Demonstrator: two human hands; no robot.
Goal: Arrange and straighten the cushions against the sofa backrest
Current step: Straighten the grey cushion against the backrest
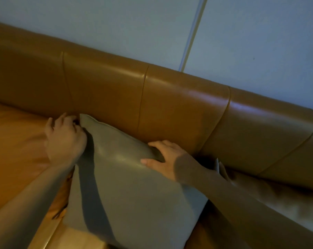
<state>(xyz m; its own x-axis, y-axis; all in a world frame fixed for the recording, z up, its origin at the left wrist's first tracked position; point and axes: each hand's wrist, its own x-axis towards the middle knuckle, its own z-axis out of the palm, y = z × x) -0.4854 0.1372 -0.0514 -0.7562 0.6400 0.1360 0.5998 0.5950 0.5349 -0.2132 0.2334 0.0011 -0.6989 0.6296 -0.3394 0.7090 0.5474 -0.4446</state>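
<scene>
Grey-green leather square cushion (127,177) leaning on the tan leather sofa backrest (170,105), top edge tilted.
My left hand (64,137) pinches its upper corner, fingers clenched; my right hand (170,159) lies flat and released on its top edge. I judge uneven pushing could skew it or slide it off the slick seat (14,141).

No writing, label, brand mark or number can be read anywhere in this view.
</scene>
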